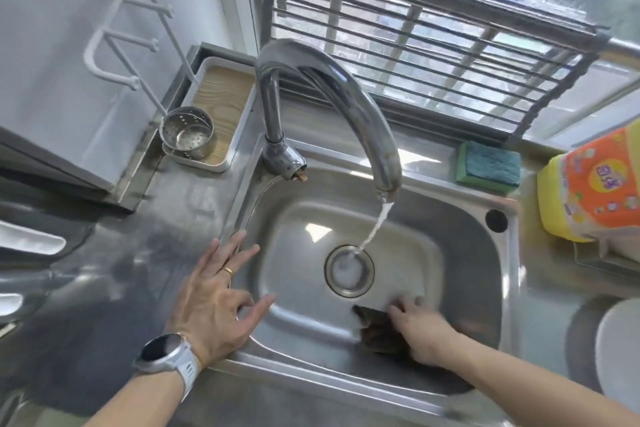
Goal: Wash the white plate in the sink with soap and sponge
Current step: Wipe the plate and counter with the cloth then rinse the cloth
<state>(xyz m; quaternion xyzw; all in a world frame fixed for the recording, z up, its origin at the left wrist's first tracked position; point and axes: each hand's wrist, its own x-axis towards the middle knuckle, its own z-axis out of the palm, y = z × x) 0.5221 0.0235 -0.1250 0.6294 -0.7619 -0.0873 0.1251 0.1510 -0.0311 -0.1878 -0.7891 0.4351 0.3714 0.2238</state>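
Steel desk [166, 253] under a barred window, with the sink [512, 288] set into it and the tap [332, 94] running into the drain [349, 270]
Left hand [214, 302] spread flat over the sink's left rim, fingers [235, 246] straight and apart, holding nothing; ring and wristwatch [166, 354] worn
Right hand [420, 333] down in the basin near its front wall, fingers [403, 308] pressed on a dark cloth-like scrubber [374, 329]; whether curled round it, cannot tell
White plate [620, 354] on the desk at the right edge, outside the sink, partly cut off
Green-blue sponge [489, 167] on the back rim; yellow soap bottle [595, 191] just right of it
Perforated steel cup [187, 132] on a tray [239, 135] at the back left corner
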